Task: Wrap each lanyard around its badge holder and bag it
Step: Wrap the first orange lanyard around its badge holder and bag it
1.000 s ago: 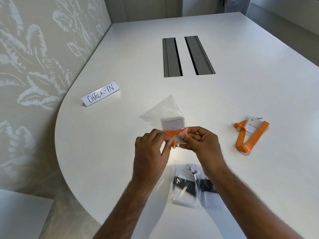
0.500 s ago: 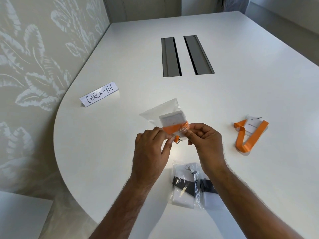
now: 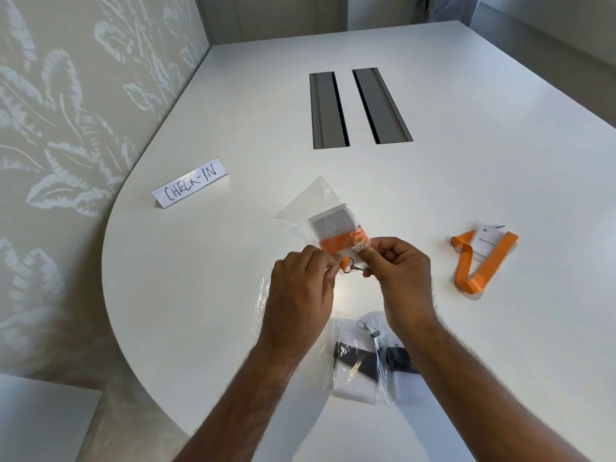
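- Worktop (image 3: 433,181), white with a rounded near-left edge, fills most of the room in front of the person; two dark slots (image 3: 358,108) are set into it side by side at the far middle.
- Wall panel (image 3: 66,95) with a pale leaf pattern runs along the left side.
- Left hand (image 3: 300,295) and right hand (image 3: 403,275) are raised together over the near middle of the worktop, both pinched shut on the near edge of a clear bag (image 3: 311,208), the left at one corner, the right at the other.
- Clear bag tips up and away from the hands, its far corner pointing toward the slots.
- Badge holder (image 3: 331,223), pale and rectangular, sits inside the bag, with its orange lanyard (image 3: 336,243) wound across its near half; a small metal clip (image 3: 351,269) hangs out between the two hands.
- Two bagged sets (image 3: 363,365) with black lanyards lie flat at the near edge, partly under the right forearm.
- Loose orange lanyard (image 3: 480,258) lies at the right, well apart from the hands, looped over a second badge holder (image 3: 487,243) and not wound round it.
- Folded paper sign (image 3: 190,183) reading CHECK-IN stands at the left, near the wall.
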A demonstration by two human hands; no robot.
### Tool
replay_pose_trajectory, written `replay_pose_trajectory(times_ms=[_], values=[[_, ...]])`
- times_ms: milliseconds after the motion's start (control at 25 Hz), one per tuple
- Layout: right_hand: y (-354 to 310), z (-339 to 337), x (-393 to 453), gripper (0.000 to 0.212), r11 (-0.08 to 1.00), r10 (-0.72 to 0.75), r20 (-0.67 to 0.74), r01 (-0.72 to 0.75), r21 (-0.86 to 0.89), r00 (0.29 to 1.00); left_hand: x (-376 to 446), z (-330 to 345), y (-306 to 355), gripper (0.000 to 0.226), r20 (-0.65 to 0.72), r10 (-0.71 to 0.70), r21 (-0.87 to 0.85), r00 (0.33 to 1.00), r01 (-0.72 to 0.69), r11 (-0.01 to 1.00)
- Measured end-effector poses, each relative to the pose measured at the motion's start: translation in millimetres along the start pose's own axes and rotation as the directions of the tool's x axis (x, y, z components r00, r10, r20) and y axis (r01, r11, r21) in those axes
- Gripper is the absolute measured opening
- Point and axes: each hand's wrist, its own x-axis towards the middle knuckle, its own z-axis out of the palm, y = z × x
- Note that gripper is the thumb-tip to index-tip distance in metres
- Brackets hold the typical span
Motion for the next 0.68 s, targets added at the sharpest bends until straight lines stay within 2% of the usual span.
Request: replay_pose_trajectory(times_ms=[160,320,480,680], values=[[0,0,-1,0.009,0.999,0.0,0.031,-0.002,0.051,1.0,1,-1,1,0.01,-0.019,0.013,-0.016,1.0,-0.013,1.0],[1,4,0,0.008,0.998,-0.048,0.049,0.051,-0.048,0.998,3,-2,1,0.018,-0.03,0.061,-0.016,0.998,-0.062,0.998],[-1,0,4,0.01,0.999,-0.048,0.018,0.048,-0.006,0.999,-2,3,0,0.013,-0.022,0.019,-0.023,1.0,-0.019,1.0],[-3,-9,6,0.013,0.994,-0.1,0.123,0.106,-0.038,0.987,-6,4,-7,0.02,-0.026,0.087,-0.047,0.996,-0.088,0.995]])
